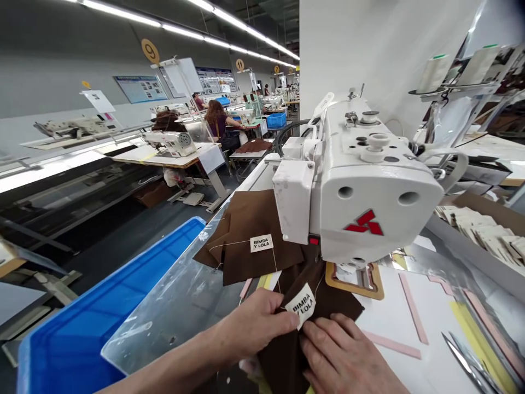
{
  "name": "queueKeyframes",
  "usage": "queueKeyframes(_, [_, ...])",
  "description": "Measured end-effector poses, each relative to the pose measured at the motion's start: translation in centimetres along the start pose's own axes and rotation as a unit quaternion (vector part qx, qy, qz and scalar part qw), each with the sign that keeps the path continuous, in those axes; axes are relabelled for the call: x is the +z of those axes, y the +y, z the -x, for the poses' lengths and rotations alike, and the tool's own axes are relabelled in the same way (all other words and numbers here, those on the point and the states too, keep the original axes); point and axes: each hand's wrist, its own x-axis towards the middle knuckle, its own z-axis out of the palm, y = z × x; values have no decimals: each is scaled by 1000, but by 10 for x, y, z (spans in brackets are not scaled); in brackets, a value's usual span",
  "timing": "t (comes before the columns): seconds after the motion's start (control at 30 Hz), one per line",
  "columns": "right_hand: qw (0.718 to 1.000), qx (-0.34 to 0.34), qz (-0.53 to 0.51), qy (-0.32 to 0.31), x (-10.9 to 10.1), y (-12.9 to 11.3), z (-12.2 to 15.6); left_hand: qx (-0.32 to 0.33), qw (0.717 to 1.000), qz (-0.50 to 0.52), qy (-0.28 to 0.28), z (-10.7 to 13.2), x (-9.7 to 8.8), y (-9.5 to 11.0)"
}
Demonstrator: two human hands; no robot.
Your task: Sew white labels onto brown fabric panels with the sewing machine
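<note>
A dark brown fabric piece [281, 350] with a white "BIMBA Y LOLA" label [302, 306] lies in front of the sewing machine head [373, 191]. My left hand [262, 317] pinches it beside the label, thumb on top. Resting on the same piece, just right of the label, my right hand [340, 350] has its fingers laid out flat; its thumb is hidden. Behind them, a stack of brown pieces [241, 213] carries another such label [261, 243], with loose threads trailing. A tan clamp frame [375, 290] sits under the machine head.
A blue bin [102, 295] stands left of the glossy table edge. Scissors [467, 361] lie at the right near pink and yellow strips [412, 306]. A box of labels [488, 230] is at far right, below thread cones [433, 73]. Other people work at machines behind.
</note>
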Motion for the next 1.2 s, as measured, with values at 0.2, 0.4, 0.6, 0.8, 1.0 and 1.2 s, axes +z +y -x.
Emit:
queueKeyframes(0.2, [994, 72, -76, 25, -8, 7, -2, 33, 996, 74, -42, 6, -6, -10])
queueKeyframes(0.4, [910, 229, -302, -168, -33, 13, -7, 51, 990, 119, -63, 5, -7, -12])
queueKeyframes(0.6, [875, 290, -330, -200, -31, 10, -9, 56, 987, 125, -85, 6, -7, -15])
queueKeyframes(0.8, [892, 300, -276, -196, -24, 6, -14, 72, 989, 108, -75, 6, -3, -10])
queueKeyframes(1.0, [877, 314, -308, -194, -24, 7, -22, 71, 991, 98, -63, 7, -4, -14])
queueKeyframes(1.2, [872, 302, -320, -212, -21, 14, -20, 55, 994, 83, -49, 8, -5, -15])
